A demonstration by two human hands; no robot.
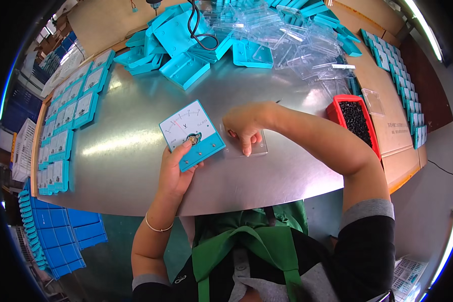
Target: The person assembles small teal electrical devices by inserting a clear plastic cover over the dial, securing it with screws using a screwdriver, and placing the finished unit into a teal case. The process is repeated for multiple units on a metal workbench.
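My left hand grips a teal panel meter and holds it tilted above the metal table. Its white dial with a red needle faces up, and a small coil mechanism shows at its middle, near my thumb. Just to the right, my right hand is closed, bent down onto a clear plastic cover lying on the table. The thumb points down against the cover; the other fingers are curled and partly hidden by the hand, so their exact hold is hard to see.
Teal housings and clear covers are heaped at the back, with a black cable hanging over them. A red bin of small black parts stands at right. Meters line the left edge; more rows lie far right.
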